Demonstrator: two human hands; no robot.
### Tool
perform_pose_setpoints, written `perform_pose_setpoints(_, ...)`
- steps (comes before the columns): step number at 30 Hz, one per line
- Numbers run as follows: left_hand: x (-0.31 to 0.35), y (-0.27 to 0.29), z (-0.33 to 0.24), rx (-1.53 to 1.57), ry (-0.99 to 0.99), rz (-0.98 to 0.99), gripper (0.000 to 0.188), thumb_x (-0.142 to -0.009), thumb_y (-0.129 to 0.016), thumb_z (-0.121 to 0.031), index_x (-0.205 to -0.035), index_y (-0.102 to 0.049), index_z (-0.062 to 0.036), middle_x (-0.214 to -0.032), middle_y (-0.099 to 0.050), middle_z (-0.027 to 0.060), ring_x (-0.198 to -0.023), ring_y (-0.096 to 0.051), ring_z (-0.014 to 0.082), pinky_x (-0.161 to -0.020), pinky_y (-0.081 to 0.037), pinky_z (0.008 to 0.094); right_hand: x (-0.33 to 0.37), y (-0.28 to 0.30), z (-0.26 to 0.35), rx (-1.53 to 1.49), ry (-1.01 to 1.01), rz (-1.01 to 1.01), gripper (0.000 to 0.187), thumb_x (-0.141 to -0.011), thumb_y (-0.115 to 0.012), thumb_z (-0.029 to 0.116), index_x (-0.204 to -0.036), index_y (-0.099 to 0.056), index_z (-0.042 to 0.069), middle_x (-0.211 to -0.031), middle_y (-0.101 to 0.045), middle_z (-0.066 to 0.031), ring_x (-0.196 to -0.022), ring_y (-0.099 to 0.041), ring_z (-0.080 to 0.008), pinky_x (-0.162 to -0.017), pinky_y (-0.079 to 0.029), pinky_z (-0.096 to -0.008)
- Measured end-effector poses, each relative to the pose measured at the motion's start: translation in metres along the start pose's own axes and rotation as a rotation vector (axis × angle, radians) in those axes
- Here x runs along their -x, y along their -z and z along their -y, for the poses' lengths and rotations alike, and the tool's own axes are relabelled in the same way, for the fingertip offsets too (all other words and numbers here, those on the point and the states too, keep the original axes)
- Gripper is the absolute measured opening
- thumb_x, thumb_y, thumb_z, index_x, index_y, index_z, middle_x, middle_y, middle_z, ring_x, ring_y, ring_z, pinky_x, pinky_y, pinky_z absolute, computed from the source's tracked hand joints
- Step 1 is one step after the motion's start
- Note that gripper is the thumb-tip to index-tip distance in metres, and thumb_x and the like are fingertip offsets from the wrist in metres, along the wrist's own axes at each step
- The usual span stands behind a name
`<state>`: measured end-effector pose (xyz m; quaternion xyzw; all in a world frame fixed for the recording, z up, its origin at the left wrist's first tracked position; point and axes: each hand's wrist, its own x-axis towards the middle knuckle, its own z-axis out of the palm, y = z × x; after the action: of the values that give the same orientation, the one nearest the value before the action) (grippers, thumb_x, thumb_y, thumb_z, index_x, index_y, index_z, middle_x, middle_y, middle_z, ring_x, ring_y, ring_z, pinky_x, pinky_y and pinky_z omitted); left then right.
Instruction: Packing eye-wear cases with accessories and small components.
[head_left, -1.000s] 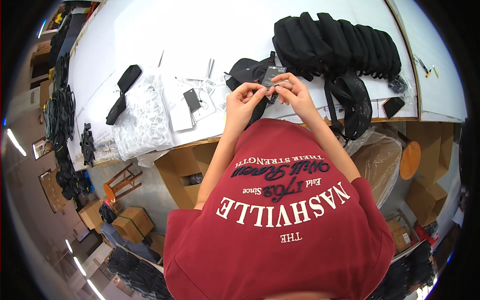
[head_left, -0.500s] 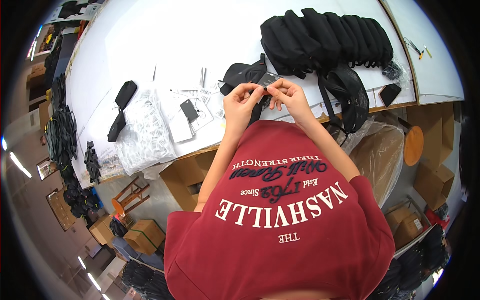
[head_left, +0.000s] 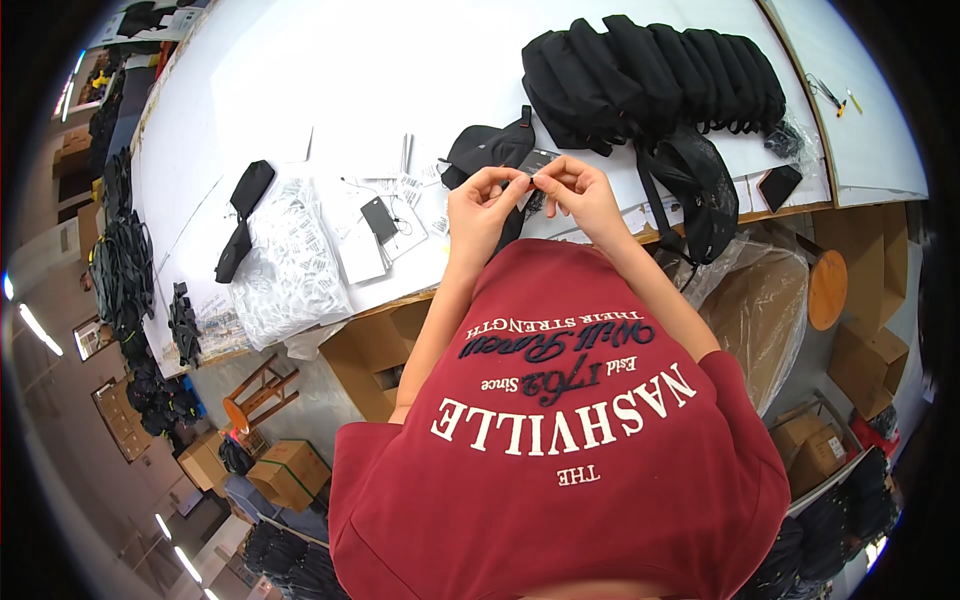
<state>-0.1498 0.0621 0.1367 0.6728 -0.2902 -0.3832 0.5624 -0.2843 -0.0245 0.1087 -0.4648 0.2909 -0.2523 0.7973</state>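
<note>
Over the near edge of the white table (head_left: 300, 90), my hands meet fingertip to fingertip. My left hand (head_left: 482, 205) and my right hand (head_left: 585, 195) each pinch with thumb and forefinger at a tiny black piece, apparently the string end of a hang tag. That black hang tag (head_left: 538, 160) lies just beyond the fingertips; the string itself is too fine to make out. Behind my left hand a black bag (head_left: 490, 148) rests on the table, its strap running down between my hands and partly hidden by them.
Several black bags (head_left: 650, 75) stand in a row at the back right, a mesh one (head_left: 700, 190) hanging nearer. A phone (head_left: 778, 187) lies right. Left are a black tag (head_left: 379, 219) on white cards, a clear plastic bag (head_left: 290, 265) and a black pouch (head_left: 250, 190).
My right hand's lower fingers have spread slightly from the pinch. The hang tag beyond the fingertips has shifted a little. Otherwise the hands stay in place.
</note>
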Motion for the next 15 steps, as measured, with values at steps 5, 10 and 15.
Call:
perform_pose_setpoints(5, 0.002, 0.006, -0.015, 0.255, 0.152, 0.294, 0.013, -0.084, -0.066, -0.012, -0.089, -0.061, -0.0008, -0.058, -0.044, -0.0088, -0.054, -0.030, -0.0011, -0.051, -0.026, 0.0170, 0.008, 0.005, 0.012, 0.040, -0.004, 0.166, 0.013, -0.087, -0.062, 0.015, -0.082, -0.060, 0.003, -0.076, -0.066, -0.0047, -0.057, -0.052, -0.0037, -0.048, -0.037, -0.0174)
perform_pose_setpoints(10, 0.018, 0.020, 0.011, 0.028, 0.111, 0.465, 0.012, -0.087, -0.062, -0.014, -0.089, -0.061, -0.0016, -0.071, -0.061, 0.0000, -0.063, -0.050, 0.0034, -0.058, -0.041, 0.0199, 0.014, 0.012, 0.028, 0.221, -0.163, 0.304, 0.017, -0.086, -0.064, 0.019, -0.081, -0.063, 0.003, -0.071, -0.065, -0.0036, -0.056, -0.052, -0.0032, -0.047, -0.037, -0.0190)
perform_pose_setpoints(15, 0.040, 0.003, 0.002, -0.389, 0.066, 0.490, 0.014, -0.081, -0.065, -0.016, -0.082, -0.065, -0.0023, -0.054, -0.050, 0.0073, -0.048, -0.043, 0.0148, -0.052, -0.039, 0.0288, -0.035, 0.000, 0.006, 1.154, 0.232, 0.190, 0.036, -0.080, -0.064, 0.037, -0.095, -0.067, 0.005, -0.086, -0.065, -0.0079, -0.080, -0.059, -0.0227, -0.070, -0.045, -0.0317)
